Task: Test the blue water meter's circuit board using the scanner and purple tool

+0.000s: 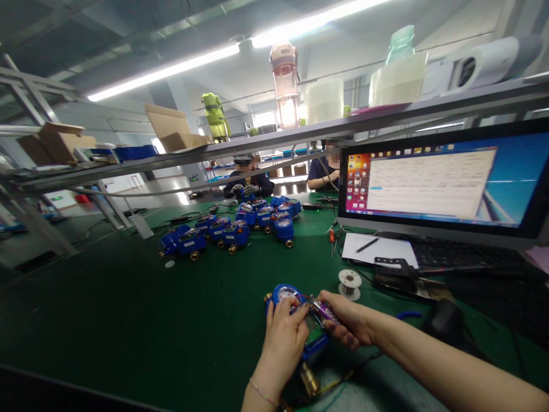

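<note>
A blue meter (316, 344) with brass fittings lies on the green table, its top open over a green circuit board. My left hand (286, 332) rests on the meter, its fingers bent over the round dial part; what they pinch, if anything, is too small to name. Closed round a purple cylinder (326, 312), possibly a battery, my right hand (349, 321) is at the meter's right side. Thin wires show between the two hands, near the cylinder's upper end.
Several blue meters (235, 233) stand farther back. To the right are a wire spool (350, 284), white paper (380, 250), a red-handled screwdriver (331, 236), a keyboard (467, 256) and a monitor (441, 183). A shelf (257, 145) crosses above. Two people sit opposite.
</note>
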Available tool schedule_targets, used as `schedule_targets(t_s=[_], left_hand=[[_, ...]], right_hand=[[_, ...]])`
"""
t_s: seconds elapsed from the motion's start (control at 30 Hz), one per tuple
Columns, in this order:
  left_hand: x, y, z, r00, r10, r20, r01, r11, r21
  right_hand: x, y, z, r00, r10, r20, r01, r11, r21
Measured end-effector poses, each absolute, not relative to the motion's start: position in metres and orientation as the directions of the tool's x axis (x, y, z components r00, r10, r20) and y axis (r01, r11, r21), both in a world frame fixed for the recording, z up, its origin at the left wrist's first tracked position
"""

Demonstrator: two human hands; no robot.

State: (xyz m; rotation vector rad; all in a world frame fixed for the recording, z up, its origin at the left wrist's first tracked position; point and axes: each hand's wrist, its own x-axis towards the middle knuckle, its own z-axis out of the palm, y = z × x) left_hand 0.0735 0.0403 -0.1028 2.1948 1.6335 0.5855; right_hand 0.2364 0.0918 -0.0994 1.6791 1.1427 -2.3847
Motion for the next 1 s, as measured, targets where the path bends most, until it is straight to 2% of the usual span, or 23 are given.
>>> schedule_targets(t_s=[0.8,1.0], left_hand=[[0.0721,0.0403,-0.1025,0.265,0.959,0.096,0.821,-0.277,0.5],[0.0717,0.0399,-0.1025,0.259,0.96,0.105,0.82,-0.276,0.502]], right_hand=[[0.2352,0.0919,-0.1016,-0.42,0.4,-0.815,0.333,-0.767,-0.548],[0.2347,0.0906,-0.0991,-0.43,0.422,-0.798,0.384,-0.715,-0.585]])
